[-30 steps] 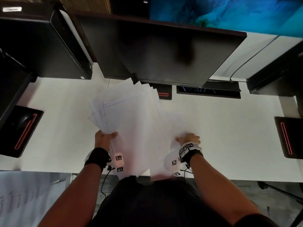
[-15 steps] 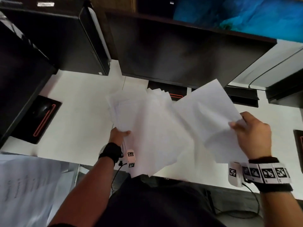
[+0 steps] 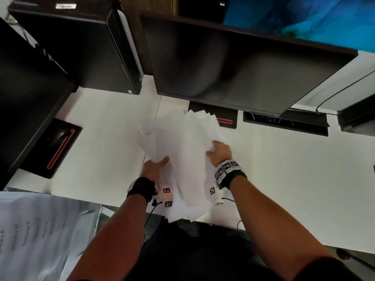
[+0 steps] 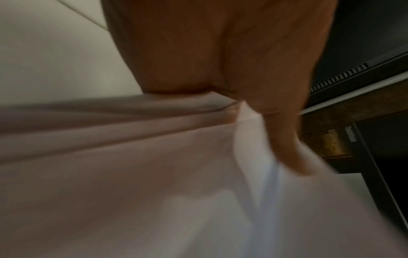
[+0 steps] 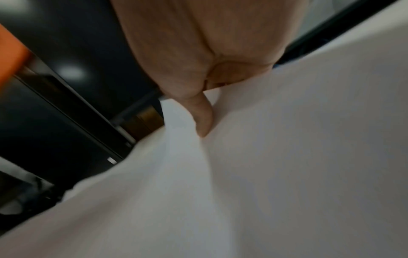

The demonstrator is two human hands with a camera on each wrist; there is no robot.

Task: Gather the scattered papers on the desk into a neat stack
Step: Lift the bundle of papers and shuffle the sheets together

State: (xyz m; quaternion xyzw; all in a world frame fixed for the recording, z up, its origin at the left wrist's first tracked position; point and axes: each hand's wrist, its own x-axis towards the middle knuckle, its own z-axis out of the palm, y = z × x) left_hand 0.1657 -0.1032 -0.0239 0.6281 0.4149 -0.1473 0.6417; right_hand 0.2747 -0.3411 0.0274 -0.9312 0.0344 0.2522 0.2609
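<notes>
A fanned bundle of white papers (image 3: 182,151) is held above the white desk (image 3: 101,138) between both hands. My left hand (image 3: 156,166) grips the bundle's left lower edge, thumb on top. My right hand (image 3: 220,153) pinches the right edge of the sheets. In the left wrist view the thumb (image 4: 284,139) presses onto the papers (image 4: 154,174), which are blurred. In the right wrist view a finger (image 5: 203,118) presses into creased white paper (image 5: 287,157). The sheets' far corners are splayed and uneven.
A large dark monitor (image 3: 233,63) stands close behind the papers. A black computer tower (image 3: 85,49) is at the back left, a second dark screen (image 3: 24,94) and its base (image 3: 54,147) at the left. A printed sheet (image 3: 30,230) lies low at the left.
My right hand has swung left and brought its separate sheet in against the bundle held by my left hand. The two groups of paper now overlap as one.
</notes>
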